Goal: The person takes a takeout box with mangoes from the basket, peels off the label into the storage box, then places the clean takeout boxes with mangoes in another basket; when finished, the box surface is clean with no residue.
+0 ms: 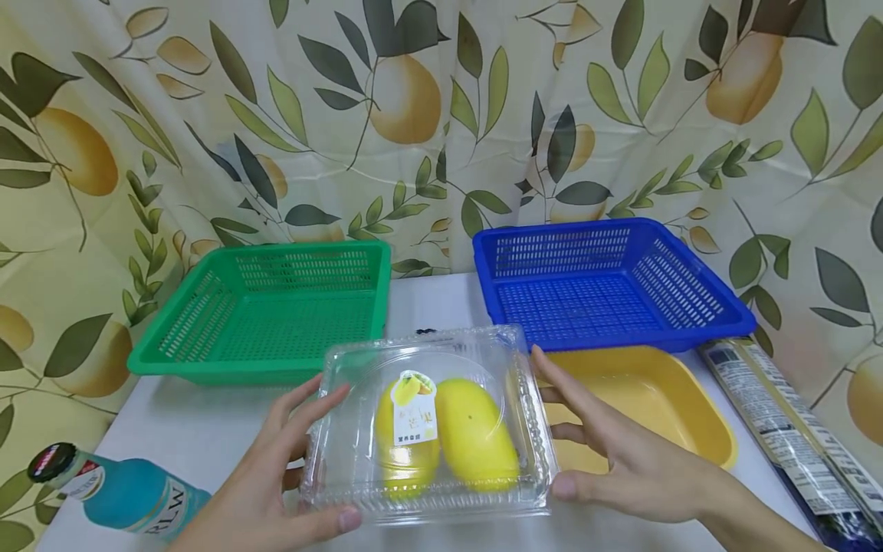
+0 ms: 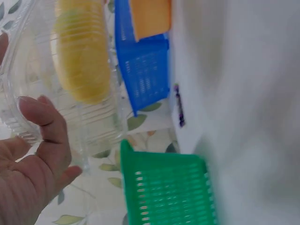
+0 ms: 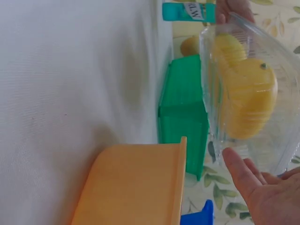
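Note:
A clear plastic clamshell box (image 1: 476, 349) with two yellow mangoes (image 1: 479, 433) inside is held above the table, tilted so its lid shows. On the lid is a white label (image 1: 415, 418) with a mango picture. My left hand (image 1: 265, 468) grips the box's left side, thumb at the front edge and fingers curled against the plastic (image 2: 42, 61). At the opposite side my right hand (image 1: 621, 452) holds the box, its thumb by the front right corner and its index finger stretched along the side. In the right wrist view, fingertips (image 3: 232, 159) touch the box wall.
Behind the box stand a green basket (image 1: 290, 368) on the left and a blue basket (image 1: 614, 337) on the right. A yellow tub (image 1: 683, 399) sits before the blue one. A turquoise bottle (image 1: 131, 491) lies at the left, a silver printed packet (image 1: 793, 437) at the right.

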Demonstrator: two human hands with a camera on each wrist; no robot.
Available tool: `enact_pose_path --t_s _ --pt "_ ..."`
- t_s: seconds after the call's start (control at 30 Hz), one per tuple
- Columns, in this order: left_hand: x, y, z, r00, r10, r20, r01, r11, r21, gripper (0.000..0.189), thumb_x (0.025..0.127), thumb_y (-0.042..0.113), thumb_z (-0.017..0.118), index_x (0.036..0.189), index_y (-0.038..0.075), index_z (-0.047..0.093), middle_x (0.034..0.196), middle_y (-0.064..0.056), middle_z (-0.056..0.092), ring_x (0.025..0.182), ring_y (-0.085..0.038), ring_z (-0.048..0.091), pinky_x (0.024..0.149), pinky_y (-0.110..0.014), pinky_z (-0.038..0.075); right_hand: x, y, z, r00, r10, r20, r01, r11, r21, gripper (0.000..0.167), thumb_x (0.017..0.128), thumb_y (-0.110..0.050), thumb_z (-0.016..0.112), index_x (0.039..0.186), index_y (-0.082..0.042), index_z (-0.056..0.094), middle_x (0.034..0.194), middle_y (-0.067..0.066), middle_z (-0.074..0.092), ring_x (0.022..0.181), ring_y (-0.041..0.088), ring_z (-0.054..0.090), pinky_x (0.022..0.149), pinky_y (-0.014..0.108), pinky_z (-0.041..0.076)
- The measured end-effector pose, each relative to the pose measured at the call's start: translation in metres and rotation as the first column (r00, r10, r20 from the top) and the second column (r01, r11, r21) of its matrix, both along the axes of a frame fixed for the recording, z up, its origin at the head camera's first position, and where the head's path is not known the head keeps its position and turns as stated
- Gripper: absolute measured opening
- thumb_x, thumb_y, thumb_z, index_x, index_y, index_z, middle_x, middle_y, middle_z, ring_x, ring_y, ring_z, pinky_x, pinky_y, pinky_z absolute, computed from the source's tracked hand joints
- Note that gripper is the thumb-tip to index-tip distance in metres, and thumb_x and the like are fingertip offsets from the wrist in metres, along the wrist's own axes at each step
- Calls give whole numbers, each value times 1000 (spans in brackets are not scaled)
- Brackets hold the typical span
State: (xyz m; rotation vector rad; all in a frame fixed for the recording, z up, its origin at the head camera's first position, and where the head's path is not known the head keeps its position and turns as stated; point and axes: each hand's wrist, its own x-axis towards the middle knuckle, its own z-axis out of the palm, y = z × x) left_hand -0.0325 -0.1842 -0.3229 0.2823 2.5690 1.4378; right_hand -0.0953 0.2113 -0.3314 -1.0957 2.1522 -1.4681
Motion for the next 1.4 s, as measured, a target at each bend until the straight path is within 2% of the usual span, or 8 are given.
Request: enact_pose_path --t_s 0.13,0.37,0.53,0.67,0.8,1.0,1.27,1.4 --pt "2 2 -6 998 17 53 -19 999 33 97 80 34 89 156 50 31 168 2 5 123 -34 57 88 -39 60 2 1 -1 1000 -8 5 8 1000 2 110 93 -2 72 166 -25 -7 173 5 4 146 3 34 106 30 50" --pt "3 -3 -12 987 36 158 -43 998 37 96 79 33 90 154 52 32 168 2 3 121 -33 58 90 -42 60 1 -3 -6 1000 14 21 -14 1000 19 122 83 -5 85 166 -22 -2 173 7 -1 148 10 36 105 32 51" --pt "2 -5 -24 974 9 225 -27 997 77 95 82 31 88 156 47 32 169 -2 -2 118 -32 58 87 -36 61 -2 -4 -10 1000 -11 10 10 995 103 123 80 -14 89 167 -24 2 174 1 0 152 17 33 105 26 48" --pt "1 0 -36 959 5 283 -34 995 98 93 84 32 87 157 46 32 170 -7 -6 123 -35 57 87 -36 61 -1 -2 -15 1000 9 28 -12 995 101 124 80 -18 89 167 -23 0 174 -3 -4 154 24 26 108 21 42" --pt "1 0 -43 956 3 292 -32 995 96 93 84 32 87 158 43 32 170 -9 -4 119 -35 59 87 -37 61 3 -6 -17 1000 5 25 -8 991 135 123 83 -29 87 166 -21 -2 173 -3 -8 156 22 18 109 21 40" --pt "-2 -4 -53 955 -23 294 -7 995 103 93 85 30 86 160 37 31 169 -11 -2 109 -30 58 84 -29 60 4 -10 -17 990 -30 -138 72 947 313 115 84 -55 79 166 -16 8 173 6 6 155 29 23 115 20 31" --pt "-4 -7 -61 958 -47 282 10 991 132 93 86 27 85 161 34 31 169 -12 -2 108 -30 58 81 -27 59 5 -14 -20 985 -64 -160 120 921 372 115 82 -59 79 166 -16 13 172 -1 12 155 19 23 117 21 27" --pt "-4 -8 -62 956 -50 290 9 990 140 92 87 26 84 162 33 30 169 -12 -3 108 -30 58 80 -27 59 6 -15 -21 974 -73 -216 154 908 390 112 83 -65 74 166 -19 15 172 -2 16 155 23 25 120 33 29"
